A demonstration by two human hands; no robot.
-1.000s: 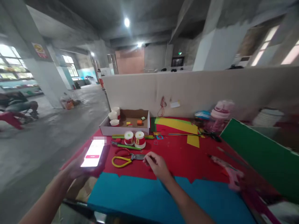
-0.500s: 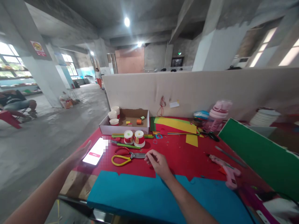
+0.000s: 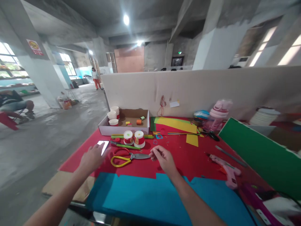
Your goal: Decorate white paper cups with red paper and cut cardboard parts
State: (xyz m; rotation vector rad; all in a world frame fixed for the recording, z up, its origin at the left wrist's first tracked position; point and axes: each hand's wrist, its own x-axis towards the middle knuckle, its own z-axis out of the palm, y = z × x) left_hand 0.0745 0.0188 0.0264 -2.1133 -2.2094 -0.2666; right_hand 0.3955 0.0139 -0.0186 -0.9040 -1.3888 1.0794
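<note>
Head view: our left hand (image 3: 92, 157) was over the near end of the phone (image 3: 103, 146), thumb and fingers apart; blur kept us from confirming contact. The phone lay on the red tabletop (image 3: 197, 163), left of the scissors (image 3: 139, 156). Our right hand (image 3: 164, 157), fingertips drawn together by the blade tip, held nothing we could make out. We judged the step as phone handling; the next move called for careful left-hand control.

Left hand (image 3: 92, 157): bare, its finger outlines slightly blurred. Left forearm (image 3: 64, 194): bare along the whole length I can see, slender, narrowing evenly toward the hand. Right hand (image 3: 165, 159): likewise bare, fine detail too small to assess from here. Right forearm (image 3: 190, 195): bare, smooth in outline, tapered.
</note>
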